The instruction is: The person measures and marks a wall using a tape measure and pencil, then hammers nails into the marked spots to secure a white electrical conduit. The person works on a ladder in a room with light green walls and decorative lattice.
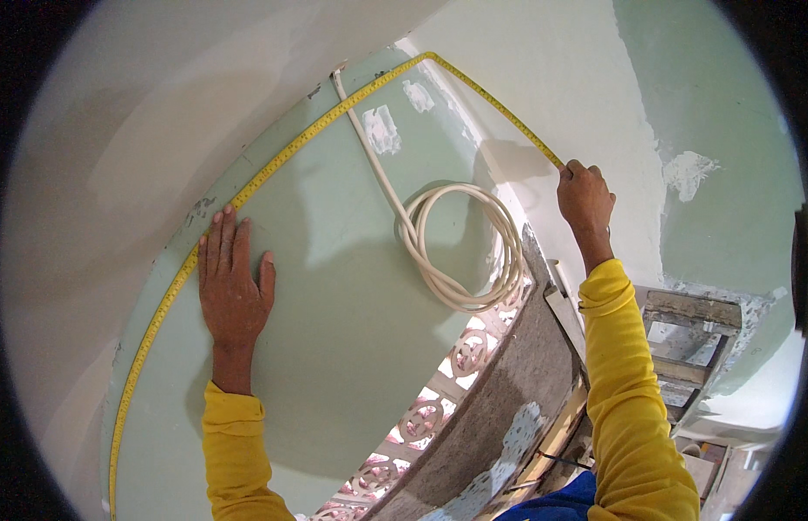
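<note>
A yellow measuring tape (pixel 315 127) runs along the top of the pale green wall (pixel 335 260), bends near the corner and slants down to the right. My left hand (pixel 234 286) lies flat against the wall, its fingers stretched over the tape. At the tape's right-hand stretch, my right hand (pixel 584 201) is closed around it; whatever else sits inside that fist is hidden. Between my hands hangs a coil of cream cable (pixel 512 252), whose straight length rises to a hole near the ceiling and passes by the tape.
Patterned openwork blocks (pixel 421 420) line the wall's lower edge above a rough grey ledge (pixel 456 434). A worn wooden ladder (pixel 692 306) stands at the lower right. White filler patches (pixel 381 130) mark the wall, and the ceiling (pixel 161 130) slopes in from the upper left.
</note>
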Demonstrator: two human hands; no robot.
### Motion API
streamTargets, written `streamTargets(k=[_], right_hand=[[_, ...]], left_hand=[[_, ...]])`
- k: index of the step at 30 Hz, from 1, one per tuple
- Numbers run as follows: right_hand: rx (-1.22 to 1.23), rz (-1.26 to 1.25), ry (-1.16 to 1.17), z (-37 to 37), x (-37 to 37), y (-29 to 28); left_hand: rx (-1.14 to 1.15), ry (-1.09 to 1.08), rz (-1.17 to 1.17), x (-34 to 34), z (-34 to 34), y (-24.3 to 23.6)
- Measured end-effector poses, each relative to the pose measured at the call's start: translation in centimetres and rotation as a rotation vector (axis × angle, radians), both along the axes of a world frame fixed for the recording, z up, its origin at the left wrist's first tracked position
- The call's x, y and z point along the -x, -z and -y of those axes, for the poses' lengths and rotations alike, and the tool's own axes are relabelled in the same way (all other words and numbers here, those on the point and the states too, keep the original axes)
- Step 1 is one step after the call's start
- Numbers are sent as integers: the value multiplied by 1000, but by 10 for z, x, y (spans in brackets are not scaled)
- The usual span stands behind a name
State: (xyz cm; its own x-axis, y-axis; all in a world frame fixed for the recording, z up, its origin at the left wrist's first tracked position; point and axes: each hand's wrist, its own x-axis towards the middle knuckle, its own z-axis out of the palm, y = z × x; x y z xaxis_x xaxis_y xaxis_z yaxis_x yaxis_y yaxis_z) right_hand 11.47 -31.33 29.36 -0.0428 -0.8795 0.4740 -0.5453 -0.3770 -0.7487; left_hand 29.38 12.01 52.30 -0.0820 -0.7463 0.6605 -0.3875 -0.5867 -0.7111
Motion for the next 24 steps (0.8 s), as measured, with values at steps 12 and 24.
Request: streamTargets(k=[12, 24], right_hand=[[-3, -6, -7, -2, 0, -1], [-12, -7, -14, -2, 1, -3]], left_hand=[[4, -3, -1, 1, 0, 0], [1, 5, 16, -2, 0, 0]])
